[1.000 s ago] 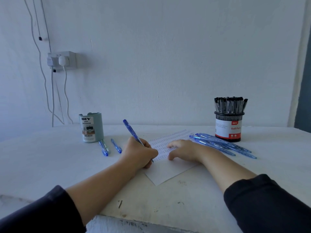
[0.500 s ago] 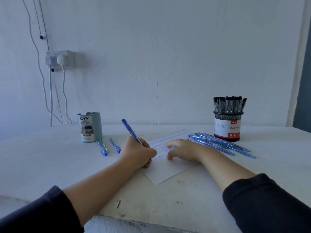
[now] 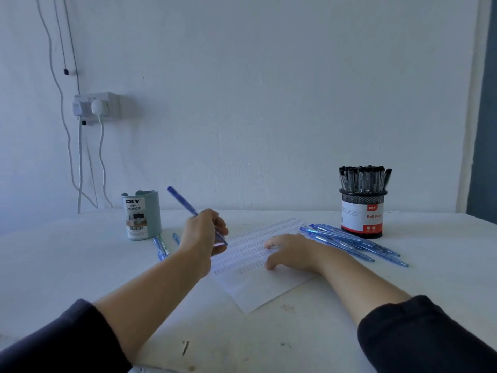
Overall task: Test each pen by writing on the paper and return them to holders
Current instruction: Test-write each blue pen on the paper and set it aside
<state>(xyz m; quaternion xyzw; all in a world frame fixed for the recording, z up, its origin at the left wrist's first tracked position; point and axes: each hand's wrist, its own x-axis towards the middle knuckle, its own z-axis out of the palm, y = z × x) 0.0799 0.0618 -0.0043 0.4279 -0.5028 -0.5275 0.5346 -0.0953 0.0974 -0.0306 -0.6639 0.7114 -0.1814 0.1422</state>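
My left hand [image 3: 203,238] grips a blue pen [image 3: 183,203], lifted off the sheet, its cap end slanting up toward the left. A white paper [image 3: 250,281] covered with rows of small written marks lies in the middle of the table. My right hand [image 3: 289,251] rests flat on it, fingers relaxed. A teal holder [image 3: 142,215] stands at the left with two blue pens [image 3: 161,247] lying beside it. Several blue pens [image 3: 355,244] lie in a bundle right of the paper. A black mesh holder [image 3: 363,214] full of black-capped pens stands behind them.
The white table [image 3: 67,265] meets a white wall at the back; its near edge is chipped. A wall socket [image 3: 95,107] with plugs and hanging cables is at the upper left. A dark door edge [image 3: 484,130] runs down the far right.
My left hand has lifted the blue pen off the paper and moved up and back toward the teal holder. My right hand stays on the sheet.
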